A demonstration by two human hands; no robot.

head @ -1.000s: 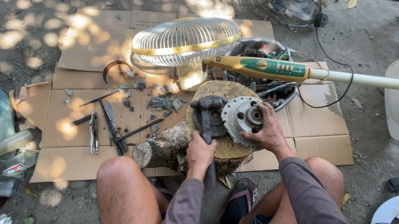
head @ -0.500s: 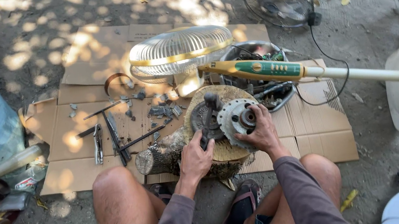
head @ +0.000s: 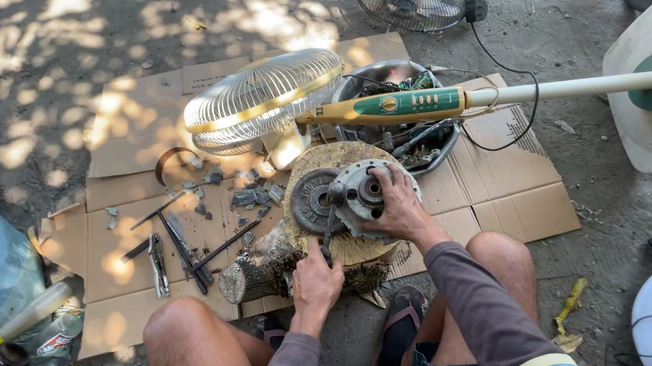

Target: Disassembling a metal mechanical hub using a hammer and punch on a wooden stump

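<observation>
Head view: a round grey metal fan-motor housing [head: 368, 194] is seated on a tree-stump block [head: 351, 243], centre frame. It is clasped by the right hand [head: 398, 209] at 4 o'clock. A dark tool handle [head: 325, 242] is gripped by the left hand [head: 316, 283] at 7 o'clock. A dark disc weight [head: 314, 203] lies at 9 o'clock, touching the housing.

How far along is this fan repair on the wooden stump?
Looks done: the fan guard is off and lies on the cardboard. In hand: the right hand steadies the round motor housing on the stump, while the left hand works a dark-handled tool at it. Left: loose parts remain scattered, nothing reassembled.
</observation>
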